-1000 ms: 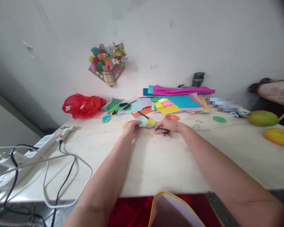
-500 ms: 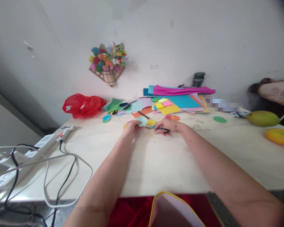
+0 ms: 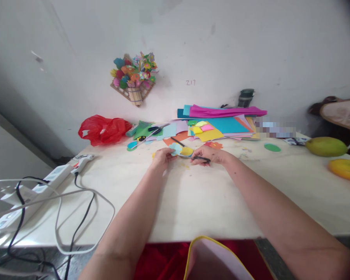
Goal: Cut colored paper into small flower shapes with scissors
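Near the middle of the table my left hand point(image 3: 164, 157) is closed on a light blue paper flower point(image 3: 176, 148) by its edge. My right hand point(image 3: 206, 155) grips black-handled scissors point(image 3: 202, 158), whose blades point left toward the flower. Whether the blades touch the paper, I cannot tell. A yellow paper piece point(image 3: 187, 151) lies just behind the blades. Orange and red paper flowers point(image 3: 214, 145) rest behind my right hand. Small yellow scraps point(image 3: 185, 166) are on the tabletop in front of the scissors.
Stacked coloured paper point(image 3: 230, 126) lies along the wall, with a second pair of scissors point(image 3: 157, 129) to its left. A red plastic bag point(image 3: 103, 130) sits at back left. A power strip point(image 3: 35, 194) with loose cables is at left; two mangoes point(image 3: 326, 147) are at right.
The whole view has shifted very slightly. The light blue flower appears turned or moved a little at my left fingertips; both hands keep nearly the same place and hold.
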{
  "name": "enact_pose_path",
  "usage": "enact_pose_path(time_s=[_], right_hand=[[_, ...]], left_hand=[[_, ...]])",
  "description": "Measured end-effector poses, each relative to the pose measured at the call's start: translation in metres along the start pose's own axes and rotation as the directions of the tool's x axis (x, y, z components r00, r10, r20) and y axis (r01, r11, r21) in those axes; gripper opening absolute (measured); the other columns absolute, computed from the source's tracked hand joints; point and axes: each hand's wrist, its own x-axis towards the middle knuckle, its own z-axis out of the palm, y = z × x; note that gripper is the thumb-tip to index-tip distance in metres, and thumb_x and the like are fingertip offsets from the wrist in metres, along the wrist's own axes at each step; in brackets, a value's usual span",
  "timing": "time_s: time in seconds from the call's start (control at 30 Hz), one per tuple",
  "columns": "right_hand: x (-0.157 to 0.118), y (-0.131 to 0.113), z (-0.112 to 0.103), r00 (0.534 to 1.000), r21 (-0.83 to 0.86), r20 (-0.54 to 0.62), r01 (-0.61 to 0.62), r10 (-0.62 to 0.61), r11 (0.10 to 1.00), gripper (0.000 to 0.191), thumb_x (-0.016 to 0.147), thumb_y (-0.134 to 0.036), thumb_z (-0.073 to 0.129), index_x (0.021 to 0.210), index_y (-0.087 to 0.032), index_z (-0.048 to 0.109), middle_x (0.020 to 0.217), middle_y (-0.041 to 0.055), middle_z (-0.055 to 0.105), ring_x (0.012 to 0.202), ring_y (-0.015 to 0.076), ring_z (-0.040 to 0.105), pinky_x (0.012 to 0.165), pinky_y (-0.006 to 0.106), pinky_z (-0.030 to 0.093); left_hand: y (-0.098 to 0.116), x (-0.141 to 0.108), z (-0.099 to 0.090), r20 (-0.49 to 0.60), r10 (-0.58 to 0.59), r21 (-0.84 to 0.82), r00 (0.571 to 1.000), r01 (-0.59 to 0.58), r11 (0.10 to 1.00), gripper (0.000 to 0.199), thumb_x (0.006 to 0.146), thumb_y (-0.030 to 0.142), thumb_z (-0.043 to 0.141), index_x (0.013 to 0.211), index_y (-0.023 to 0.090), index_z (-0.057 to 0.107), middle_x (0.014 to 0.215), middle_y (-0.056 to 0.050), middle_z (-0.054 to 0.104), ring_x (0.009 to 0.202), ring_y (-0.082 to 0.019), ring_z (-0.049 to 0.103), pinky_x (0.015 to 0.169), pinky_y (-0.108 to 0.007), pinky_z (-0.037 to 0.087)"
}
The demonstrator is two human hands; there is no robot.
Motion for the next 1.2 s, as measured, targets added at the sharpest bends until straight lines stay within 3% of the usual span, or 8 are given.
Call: enact_pose_path(time_s=[0.83, 1.2], right_hand=[[-0.0038, -0.0039, 0.0004, 1.000, 0.033, 0.010, -0.019, 0.018, 0.999, 0.043, 0.058, -0.050, 0.076, 0.078, -0.013, 0.070, 0.046, -0.0048, 0.049, 0.037, 0.0060, 0.040, 0.036, 0.019, 0.032], [-0.0018, 0.0000, -0.0013, 1.000, 0.051, 0.006, -0.007, 0.007, 0.999, 0.041, 0.063, -0.046, 0.074, 0.084, -0.011, 0.071, 0.048, -0.0038, 0.049, 0.039, 0.0058, 0.040, 0.037, 0.019, 0.032]], left_hand=[[0.0019, -0.0041, -0.0032, 0.109, 0.016, 0.107, 0.994, -0.028, 0.994, 0.010, 0.051, 0.008, 0.066, 0.054, 0.012, 0.058, 0.060, -0.004, 0.063, 0.054, -0.015, 0.058, 0.053, -0.029, 0.052], [0.0017, -0.0025, -0.0060, 0.145, 0.039, 0.095, 0.989, -0.053, 0.994, 0.011, 0.049, 0.010, 0.069, 0.052, 0.012, 0.058, 0.058, -0.004, 0.062, 0.054, -0.015, 0.058, 0.052, -0.028, 0.052]])
